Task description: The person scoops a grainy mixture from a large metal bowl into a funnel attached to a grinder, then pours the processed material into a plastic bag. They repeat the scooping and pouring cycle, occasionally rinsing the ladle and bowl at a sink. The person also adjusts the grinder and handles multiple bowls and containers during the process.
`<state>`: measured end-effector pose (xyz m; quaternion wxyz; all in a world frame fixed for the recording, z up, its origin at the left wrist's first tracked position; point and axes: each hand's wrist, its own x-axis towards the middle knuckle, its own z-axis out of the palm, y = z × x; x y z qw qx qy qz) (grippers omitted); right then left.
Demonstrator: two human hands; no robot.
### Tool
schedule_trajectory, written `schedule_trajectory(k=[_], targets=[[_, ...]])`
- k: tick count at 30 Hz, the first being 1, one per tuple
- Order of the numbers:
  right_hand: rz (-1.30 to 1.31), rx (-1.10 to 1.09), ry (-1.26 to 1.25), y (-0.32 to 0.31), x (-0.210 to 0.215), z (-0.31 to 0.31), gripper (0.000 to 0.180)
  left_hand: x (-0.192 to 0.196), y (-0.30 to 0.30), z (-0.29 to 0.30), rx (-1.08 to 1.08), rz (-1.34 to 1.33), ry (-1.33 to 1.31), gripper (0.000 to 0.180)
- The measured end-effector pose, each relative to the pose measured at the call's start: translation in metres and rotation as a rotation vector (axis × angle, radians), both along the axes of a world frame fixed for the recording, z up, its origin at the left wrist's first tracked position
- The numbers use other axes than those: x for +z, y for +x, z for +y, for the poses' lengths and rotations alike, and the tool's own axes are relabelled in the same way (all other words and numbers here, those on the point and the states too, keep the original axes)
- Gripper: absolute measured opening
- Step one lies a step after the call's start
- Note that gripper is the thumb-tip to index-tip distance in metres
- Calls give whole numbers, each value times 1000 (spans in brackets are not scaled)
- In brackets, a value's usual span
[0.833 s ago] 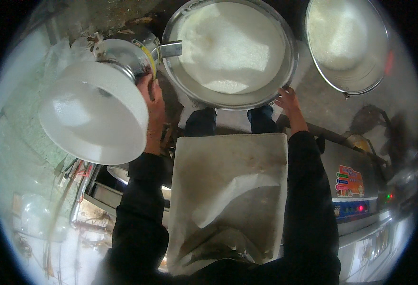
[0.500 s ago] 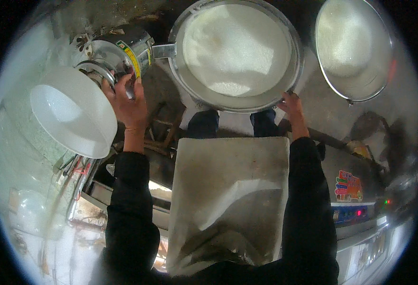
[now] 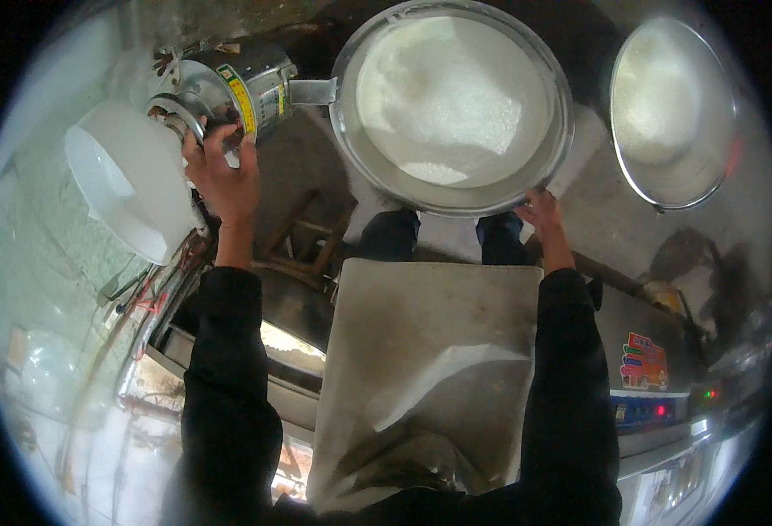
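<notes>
My left hand [image 3: 226, 180] is at the side of a cylindrical metal machine [image 3: 268, 88]. Its bent fingers are on the round metal collar [image 3: 191, 110] there; part of the grip is hidden behind the fingers. Beside that collar, a white plastic bowl [image 3: 127, 180] is tilted on its side. From the machine a short metal spout [image 3: 313, 92] reaches the rim of a large round metal basin [image 3: 564, 131]. White, foamy-looking stuff [image 3: 456, 101] lies in the basin. My right hand [image 3: 544, 215] is closed on the basin's near right rim.
Another metal vessel [image 3: 723, 175] with pale contents stands at the far right. A grey cabinet [image 3: 601, 351] with a lit control panel [image 3: 653, 410] is at my right. A wooden stool-like frame [image 3: 307, 232] stands below the machine. My light apron [image 3: 439, 351] hangs in front of me.
The whole view has shifted, so the basin and the right vessel appear further right and lower. My left fingers have shifted on the collar. My right hand stays on the basin rim.
</notes>
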<state>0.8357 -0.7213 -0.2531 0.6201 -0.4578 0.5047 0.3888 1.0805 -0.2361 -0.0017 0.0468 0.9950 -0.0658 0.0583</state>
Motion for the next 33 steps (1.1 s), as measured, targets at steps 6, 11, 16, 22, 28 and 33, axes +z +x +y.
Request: schedule_trajectory(k=[6,11,16,22,28,33], targets=[[171,-115,10,24,40,33,46,1,3,-3,29,27,-45,28],[67,-49,121,17,69,31,45,12,2,-11,98,100,-111,30],[-13,279,150,54,92,31,41,33,-30,-32,125,108,-71,41],[-102,263,106,103,116,43,34,95,-153,-67,326,617,-603,27],[-232,625,-26,155,169,74,29,179,-276,-59,762,722,-855,18],[-233,770,1,170,207,110,19,259,-353,-53,1481,684,-1093,20]])
